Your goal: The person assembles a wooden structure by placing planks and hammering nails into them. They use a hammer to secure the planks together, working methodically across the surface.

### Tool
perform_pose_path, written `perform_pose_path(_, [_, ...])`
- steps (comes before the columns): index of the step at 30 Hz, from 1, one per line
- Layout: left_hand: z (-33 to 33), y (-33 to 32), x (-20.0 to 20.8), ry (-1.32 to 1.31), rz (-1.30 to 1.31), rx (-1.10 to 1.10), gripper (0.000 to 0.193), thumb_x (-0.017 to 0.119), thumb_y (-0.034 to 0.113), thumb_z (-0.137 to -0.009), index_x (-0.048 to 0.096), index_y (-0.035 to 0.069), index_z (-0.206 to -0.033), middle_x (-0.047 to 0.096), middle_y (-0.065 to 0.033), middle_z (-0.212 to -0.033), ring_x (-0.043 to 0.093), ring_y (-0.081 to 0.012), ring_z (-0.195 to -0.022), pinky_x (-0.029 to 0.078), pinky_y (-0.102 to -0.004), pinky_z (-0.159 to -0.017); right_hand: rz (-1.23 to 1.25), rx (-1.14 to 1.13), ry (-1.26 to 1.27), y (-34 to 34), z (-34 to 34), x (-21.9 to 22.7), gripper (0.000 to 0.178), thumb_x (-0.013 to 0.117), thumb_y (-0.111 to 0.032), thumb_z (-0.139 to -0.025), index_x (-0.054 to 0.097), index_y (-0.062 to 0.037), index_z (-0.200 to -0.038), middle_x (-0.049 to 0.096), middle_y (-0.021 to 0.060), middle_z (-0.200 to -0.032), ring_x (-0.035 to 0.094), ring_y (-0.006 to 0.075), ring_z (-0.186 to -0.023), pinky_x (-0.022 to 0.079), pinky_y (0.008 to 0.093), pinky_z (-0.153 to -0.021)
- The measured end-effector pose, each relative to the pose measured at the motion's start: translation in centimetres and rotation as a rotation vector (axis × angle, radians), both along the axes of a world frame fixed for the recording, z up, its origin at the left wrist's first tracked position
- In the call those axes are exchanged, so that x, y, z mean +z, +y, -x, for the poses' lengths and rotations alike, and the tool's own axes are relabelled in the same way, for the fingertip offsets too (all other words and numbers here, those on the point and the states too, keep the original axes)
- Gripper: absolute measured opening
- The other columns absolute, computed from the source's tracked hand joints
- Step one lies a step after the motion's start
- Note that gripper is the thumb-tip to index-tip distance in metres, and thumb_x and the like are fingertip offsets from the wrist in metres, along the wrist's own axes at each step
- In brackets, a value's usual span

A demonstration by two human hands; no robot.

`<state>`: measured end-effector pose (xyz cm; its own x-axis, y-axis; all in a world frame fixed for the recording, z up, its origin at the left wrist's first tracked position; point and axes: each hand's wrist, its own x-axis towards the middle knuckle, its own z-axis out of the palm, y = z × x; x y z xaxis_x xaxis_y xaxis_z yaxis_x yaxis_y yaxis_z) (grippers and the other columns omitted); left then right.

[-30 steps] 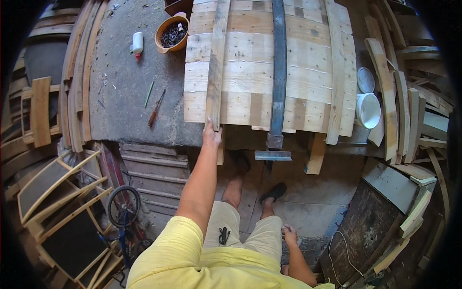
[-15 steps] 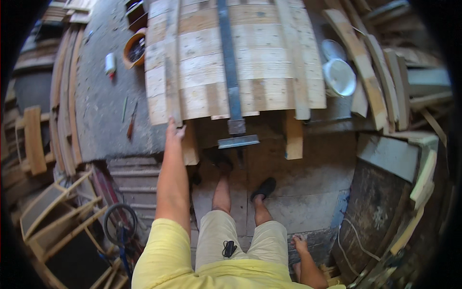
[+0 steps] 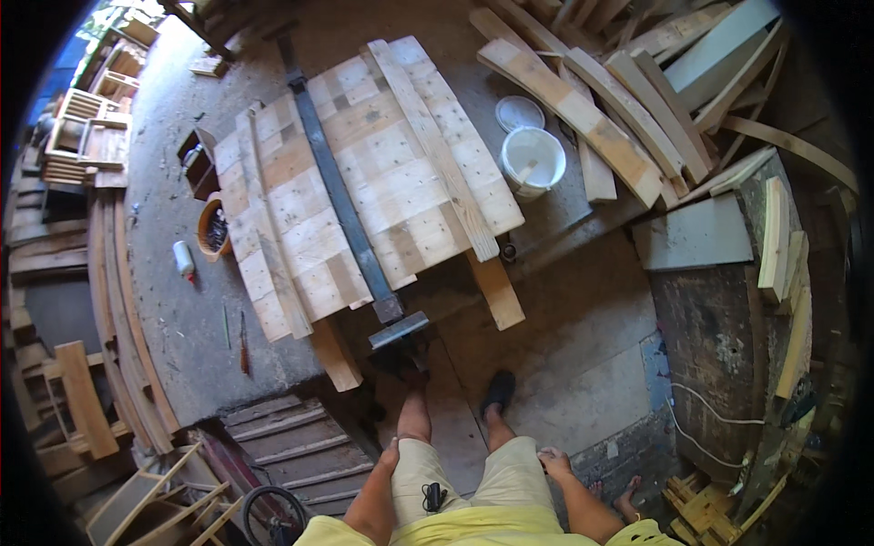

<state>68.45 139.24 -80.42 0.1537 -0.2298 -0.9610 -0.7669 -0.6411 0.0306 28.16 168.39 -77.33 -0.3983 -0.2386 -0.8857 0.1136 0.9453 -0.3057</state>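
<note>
Tabletop is carrying everything: grey, dusty, sitting left and ahead of the person.

Glued-up wood panel is lying flat on it, near end overhanging the edge toward the person. Two thicker battens are running under it and sticking out at the near end, likely keeping it raised so the clamp can pass around.

Long dark bar clamp is lying lengthwise over the panel, its jaw head hanging just past the near edge, so it looks to be squeezing the boards together while the glue sets. A loose plank is lying across the top, probably holding the boards flush.

Stack of curved wood pieces is piling up to the right, beyond the white bucket with a stick in it and its lid alongside.

Brown bowl of small dark bits is touching the panel's left edge; a small white bottle is lying just left of it. A pencil and screwdriver are lying near the tabletop's front.

Left hand is resting on the left thigh, holding nothing; can't tell how far the fingers are curled. Right hand is hanging by the right hip, fingers loosely curled, empty. Both are well apart from the panel.
</note>
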Motion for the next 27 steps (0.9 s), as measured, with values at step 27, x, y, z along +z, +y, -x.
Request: perform_pose_path(27, [-10.9, -10.7, 14.6, 0.377, -0.026, -0.645, 0.084, 0.045, 0.062, -0.091, 0.026, 0.009, -0.152, 0.039, -0.031, -0.146, 0.042, -0.0448, -0.133, 0.038, -0.0487, -0.108, -0.246, 0.325, -0.662, -30.5, -5.8, 18.5, 0.041, 0.061, -0.04, -0.094, 0.064, -0.0026, -0.11, 0.07, 0.0121, -0.088, 0.068, 0.0222, -0.074, 0.055, 0.0362, -0.063])
